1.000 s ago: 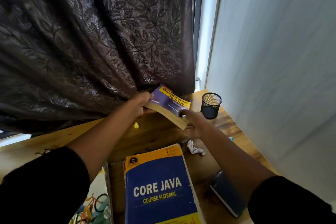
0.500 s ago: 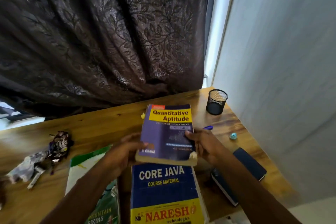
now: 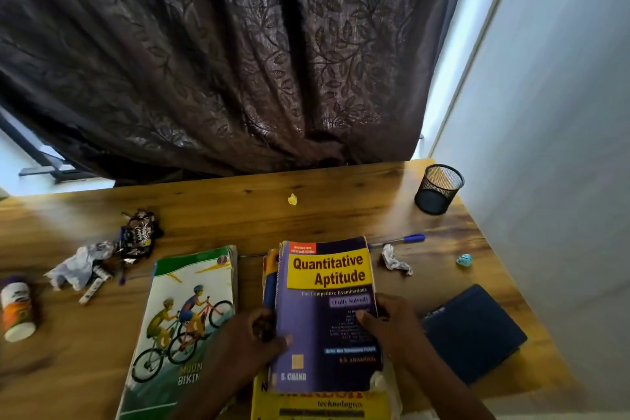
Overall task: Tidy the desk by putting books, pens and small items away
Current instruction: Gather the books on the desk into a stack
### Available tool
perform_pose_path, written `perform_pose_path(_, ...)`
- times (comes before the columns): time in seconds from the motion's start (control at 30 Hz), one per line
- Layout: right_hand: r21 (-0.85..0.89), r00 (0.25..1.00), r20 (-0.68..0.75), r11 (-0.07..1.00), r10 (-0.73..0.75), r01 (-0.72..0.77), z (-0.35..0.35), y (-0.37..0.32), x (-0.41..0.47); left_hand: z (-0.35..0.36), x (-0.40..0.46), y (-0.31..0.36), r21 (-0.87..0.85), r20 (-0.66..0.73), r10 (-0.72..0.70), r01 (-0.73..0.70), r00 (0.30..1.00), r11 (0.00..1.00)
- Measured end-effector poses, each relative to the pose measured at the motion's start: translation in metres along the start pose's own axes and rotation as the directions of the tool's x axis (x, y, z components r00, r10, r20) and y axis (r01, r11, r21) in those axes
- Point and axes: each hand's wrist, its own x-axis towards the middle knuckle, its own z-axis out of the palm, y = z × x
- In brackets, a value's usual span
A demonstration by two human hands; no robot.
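Observation:
The purple and yellow Quantitative Aptitude book (image 3: 327, 283) lies flat on top of the Core Java book (image 3: 320, 406), whose yellow lower edge shows beneath it. My left hand (image 3: 252, 341) holds its left edge with the thumb on the cover. My right hand (image 3: 392, 324) holds its right edge with the thumb on the cover. A green mountain biking book (image 3: 184, 324) lies to the left. A blue pen (image 3: 402, 239) lies beyond the books. A dark blue notebook (image 3: 474, 331) rests at the right.
A black mesh pen cup (image 3: 438, 188) stands at the back right corner of the wooden desk (image 3: 238, 211). Crumpled paper (image 3: 393, 261), a yellow scrap (image 3: 292, 199), a teal scrap (image 3: 464, 260), wrappers (image 3: 102, 256) and a white bottle (image 3: 17, 307) lie about. A dark curtain (image 3: 221, 61) hangs behind.
Both hands brought the Quantitative Aptitude book from the back of the desk near the curtain toward me and laid it flat on the Core Java book.

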Motion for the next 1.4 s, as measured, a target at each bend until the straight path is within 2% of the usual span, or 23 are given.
perform_pose_path(0.13,-0.373,0.979,-0.157,0.926,-0.13,0.063,0.003,0.001,-0.003,0.001,-0.001,0.004,0.24,-0.127,0.114,-0.081,0.985,0.967)
perform_pose_path(0.2,-0.471,0.96,-0.22,0.881,-0.175,0.052,0.006,0.003,-0.002,0.006,-0.003,0.008,0.26,-0.097,0.117,-0.088,0.988,0.961)
perform_pose_path(0.37,-0.381,0.976,-0.12,0.916,-0.182,0.124,0.01,0.008,-0.002,0.02,-0.013,0.014,0.128,-0.009,0.081,-0.079,0.997,0.989)
perform_pose_path(0.6,-0.419,0.958,-0.214,0.904,-0.189,0.084,0.01,-0.001,-0.001,0.02,-0.006,0.017,0.151,0.052,0.037,-0.044,0.998,0.988)
perform_pose_path(0.8,-0.422,0.958,-0.211,0.902,-0.192,0.087,0.009,-0.003,-0.005,0.021,-0.002,0.015,0.108,0.077,0.067,-0.075,0.995,0.991)
perform_pose_path(0.87,-0.406,0.962,-0.18,0.906,-0.207,0.119,0.007,-0.004,-0.008,0.027,0.002,0.011,0.178,0.072,0.054,-0.066,0.996,0.982)
perform_pose_path(0.93,-0.408,0.959,-0.168,0.901,-0.229,0.144,0.003,-0.006,-0.013,0.038,0.005,0.018,0.391,0.024,0.051,-0.056,0.998,0.919)
perform_pose_path(0.97,-0.424,0.951,-0.192,0.894,-0.242,0.142,-0.001,-0.007,-0.016,0.043,0.005,0.029,0.491,-0.002,0.098,-0.084,0.995,0.867)
perform_pose_path(1.0,-0.449,0.939,-0.235,0.885,-0.252,0.124,-0.005,-0.008,-0.019,0.047,0.001,0.044,0.52,-0.033,0.187,-0.143,0.982,0.842)
perform_pose_path(1.07,-0.484,0.904,-0.341,0.872,-0.257,0.065,-0.018,-0.006,-0.027,0.057,-0.007,0.076,0.46,-0.073,0.399,-0.324,0.914,0.827)
perform_pose_path(1.2,-0.519,0.807,-0.54,0.85,-0.24,-0.095,-0.049,0.01,-0.041,0.088,-0.01,0.122,0.2,0.078,0.574,-0.576,0.815,0.792)
perform_pose_path(1.3,-0.534,0.752,-0.642,0.791,-0.15,-0.298,-0.068,0.026,-0.052,0.115,-0.003,0.148,0.136,0.224,0.623,-0.657,0.75,0.742)
perform_pose_path(1.4,-0.475,0.748,-0.663,0.764,0.016,-0.437,-0.078,0.045,-0.066,0.144,0.014,0.165,0.155,0.416,0.54,-0.642,0.732,0.751)
